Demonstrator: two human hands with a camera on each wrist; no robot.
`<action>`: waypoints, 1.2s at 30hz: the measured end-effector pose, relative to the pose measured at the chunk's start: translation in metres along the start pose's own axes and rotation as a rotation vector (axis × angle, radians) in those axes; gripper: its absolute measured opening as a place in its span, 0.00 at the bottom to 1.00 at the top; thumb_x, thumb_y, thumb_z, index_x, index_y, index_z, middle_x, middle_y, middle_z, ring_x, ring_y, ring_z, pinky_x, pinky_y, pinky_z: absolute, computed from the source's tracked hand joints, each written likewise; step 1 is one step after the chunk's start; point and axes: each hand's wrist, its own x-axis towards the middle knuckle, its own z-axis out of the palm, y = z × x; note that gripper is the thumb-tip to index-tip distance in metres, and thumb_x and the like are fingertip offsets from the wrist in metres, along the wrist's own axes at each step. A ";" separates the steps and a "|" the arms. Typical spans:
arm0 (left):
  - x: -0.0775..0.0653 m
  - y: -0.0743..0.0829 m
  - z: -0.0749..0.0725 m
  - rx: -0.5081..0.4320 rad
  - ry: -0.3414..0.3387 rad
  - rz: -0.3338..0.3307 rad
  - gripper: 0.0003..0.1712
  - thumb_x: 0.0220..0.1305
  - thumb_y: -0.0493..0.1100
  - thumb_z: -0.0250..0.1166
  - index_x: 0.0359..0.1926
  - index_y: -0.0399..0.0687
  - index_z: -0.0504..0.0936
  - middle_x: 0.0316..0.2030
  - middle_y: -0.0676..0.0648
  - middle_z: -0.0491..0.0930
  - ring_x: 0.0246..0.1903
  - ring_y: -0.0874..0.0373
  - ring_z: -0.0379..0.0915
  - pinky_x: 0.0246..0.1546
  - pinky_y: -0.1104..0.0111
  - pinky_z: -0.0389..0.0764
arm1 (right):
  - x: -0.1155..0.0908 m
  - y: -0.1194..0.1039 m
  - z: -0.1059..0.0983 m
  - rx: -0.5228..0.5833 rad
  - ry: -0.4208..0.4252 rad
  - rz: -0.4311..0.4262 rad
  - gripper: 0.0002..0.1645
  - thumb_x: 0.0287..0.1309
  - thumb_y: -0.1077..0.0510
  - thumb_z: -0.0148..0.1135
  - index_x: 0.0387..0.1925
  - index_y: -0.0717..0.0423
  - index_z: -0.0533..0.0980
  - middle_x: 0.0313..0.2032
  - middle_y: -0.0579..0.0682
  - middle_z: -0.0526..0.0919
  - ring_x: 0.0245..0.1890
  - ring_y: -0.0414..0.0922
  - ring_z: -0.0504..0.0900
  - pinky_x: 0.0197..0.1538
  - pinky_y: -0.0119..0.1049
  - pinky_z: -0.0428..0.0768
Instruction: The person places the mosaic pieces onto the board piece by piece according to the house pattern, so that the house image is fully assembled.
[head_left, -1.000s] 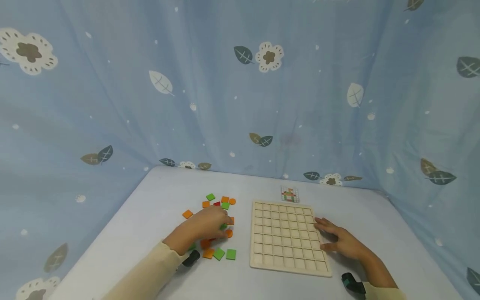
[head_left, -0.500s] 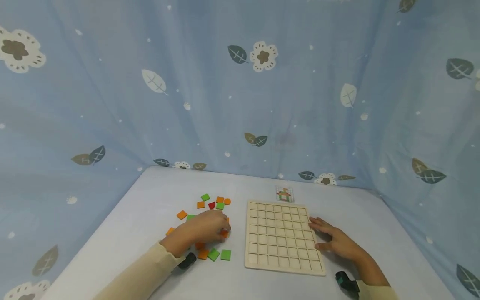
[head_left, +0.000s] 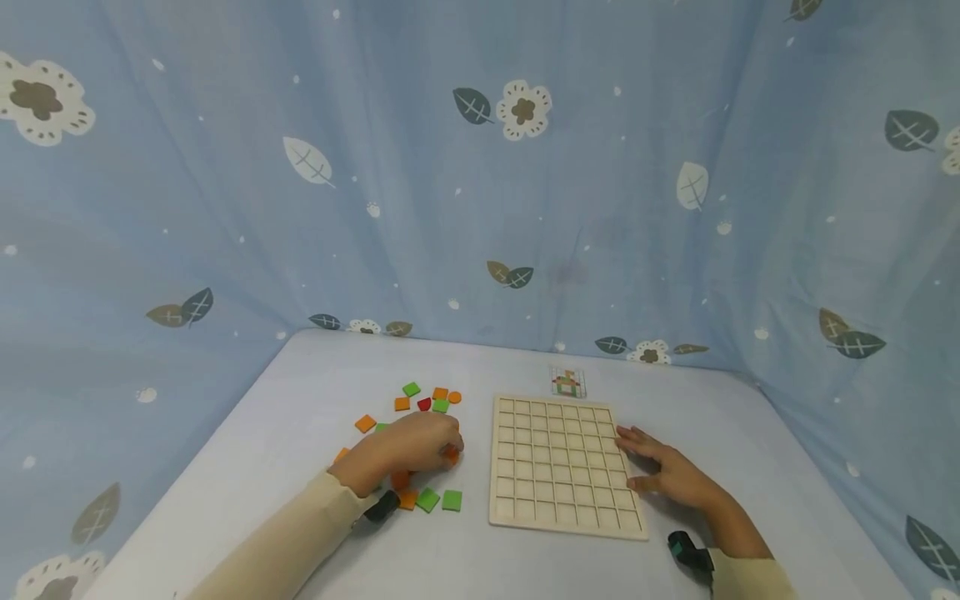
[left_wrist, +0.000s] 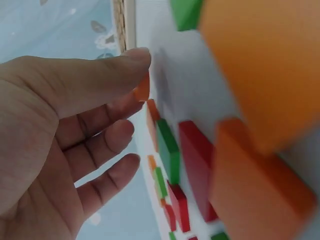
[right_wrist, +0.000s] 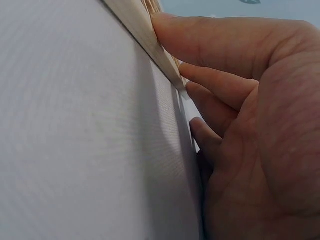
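Observation:
My left hand (head_left: 420,442) is over the scattered tiles, pinching a small orange disc (left_wrist: 143,89) between thumb and index finger; the other fingers are loosely bent. Beneath and around it lie flat orange, green and red tiles, among them a green square tile (head_left: 452,500) and a red rounded tile (head_left: 424,404). Some are hidden under the hand. To the right lies a wooden grid board (head_left: 567,532) with bare square cells. My right hand (head_left: 663,473) is at the board's right edge, thumb and fingertips touching the rim (right_wrist: 150,40) with the fingers fairly straight.
A small picture card (head_left: 568,382) with a coloured pattern lies behind the board. Blue patterned cloth (head_left: 420,208) hangs around the back and sides of the white table (head_left: 330,367). A black wrist strap piece (head_left: 690,552) is below the right hand.
My left fingers have closed on the orange disc beside the pile and brought it up slightly. The right hand stays at the board's edge. The head view has shifted a little.

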 end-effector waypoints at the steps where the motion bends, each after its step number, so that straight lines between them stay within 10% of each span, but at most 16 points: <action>1: 0.003 0.000 -0.001 0.003 0.004 0.001 0.05 0.59 0.42 0.71 0.38 0.57 0.88 0.31 0.62 0.73 0.30 0.66 0.68 0.35 0.73 0.74 | 0.000 0.000 0.000 -0.001 -0.002 -0.009 0.47 0.45 0.46 0.74 0.65 0.61 0.69 0.71 0.62 0.57 0.70 0.67 0.46 0.64 0.69 0.44; 36: 0.101 0.023 -0.006 -0.112 0.011 0.057 0.15 0.63 0.46 0.67 0.50 0.55 0.86 0.45 0.59 0.80 0.44 0.65 0.74 0.46 0.69 0.75 | 0.000 0.005 0.002 0.031 -0.002 -0.007 0.47 0.45 0.47 0.75 0.65 0.61 0.70 0.71 0.62 0.57 0.71 0.67 0.45 0.63 0.70 0.44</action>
